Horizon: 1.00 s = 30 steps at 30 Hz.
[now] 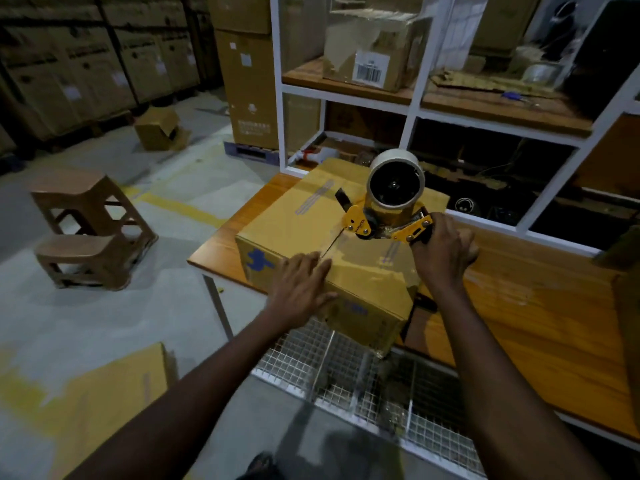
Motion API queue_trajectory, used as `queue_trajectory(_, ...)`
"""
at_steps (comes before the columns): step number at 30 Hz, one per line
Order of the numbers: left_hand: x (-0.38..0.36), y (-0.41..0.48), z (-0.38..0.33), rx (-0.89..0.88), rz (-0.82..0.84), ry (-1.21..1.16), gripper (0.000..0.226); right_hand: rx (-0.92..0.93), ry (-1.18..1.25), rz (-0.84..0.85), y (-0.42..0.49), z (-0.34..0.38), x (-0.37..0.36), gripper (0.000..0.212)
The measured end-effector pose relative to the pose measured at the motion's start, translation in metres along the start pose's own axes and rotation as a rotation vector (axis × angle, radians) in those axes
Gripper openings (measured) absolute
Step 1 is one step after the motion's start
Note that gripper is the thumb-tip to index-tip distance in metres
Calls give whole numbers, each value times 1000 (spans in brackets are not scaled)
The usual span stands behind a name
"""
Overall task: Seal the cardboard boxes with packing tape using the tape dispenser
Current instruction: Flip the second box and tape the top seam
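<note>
A yellow-brown cardboard box (pixel 298 216) lies on the orange wooden table (pixel 526 306), its near corner hanging over the table's edge. A yellow tape dispenser (pixel 388 216) with a pale tape roll stands on the box's top, over the centre seam. My right hand (pixel 441 251) grips the dispenser's handle. My left hand (pixel 301 285) presses flat on the box's near top edge, fingers straight, beside the seam. A shiny strip of tape covers the near part of the seam.
A white-framed shelf unit (pixel 412 109) with boxes stands behind the table. A wire mesh basket (pixel 346 368) hangs below the table's front. Two brown plastic stools (pixel 90 230) stand at left, another flat carton (pixel 104 403) lies on the floor, stacked cartons line the back.
</note>
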<state>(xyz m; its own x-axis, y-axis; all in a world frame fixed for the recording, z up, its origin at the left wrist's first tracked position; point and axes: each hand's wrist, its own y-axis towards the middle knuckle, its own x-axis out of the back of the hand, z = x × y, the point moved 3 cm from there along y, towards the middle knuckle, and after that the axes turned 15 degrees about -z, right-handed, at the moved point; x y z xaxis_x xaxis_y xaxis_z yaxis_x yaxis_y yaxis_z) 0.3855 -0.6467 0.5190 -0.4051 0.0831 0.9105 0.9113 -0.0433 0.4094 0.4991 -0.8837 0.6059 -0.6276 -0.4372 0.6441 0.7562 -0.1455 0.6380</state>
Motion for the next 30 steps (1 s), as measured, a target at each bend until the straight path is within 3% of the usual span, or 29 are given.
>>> queue_trajectory(5,-2,9,93,-90,91,93,80,50,-63,-20,-9,15,6,33)
queue_trajectory(11,4,30,171,-32,120,118,83,25,-46,-30,-18,52,-8,34)
queue_trajectory(18,-9,18,145,139,-64,-216,83,14,-63,-64,-21,99,-31,31)
queue_trajectory(22,-15,19,114,192,-49,-359,85,-22,-91,-82,-25,113,-39,30)
queue_trajectory(27,-1,26,112,336,-101,-762,56,-73,-122,-74,-33,115,-39,33)
queue_trajectory(30,17,33,120,603,-199,-1045,47,-83,-122,-94,-33,114,-37,32)
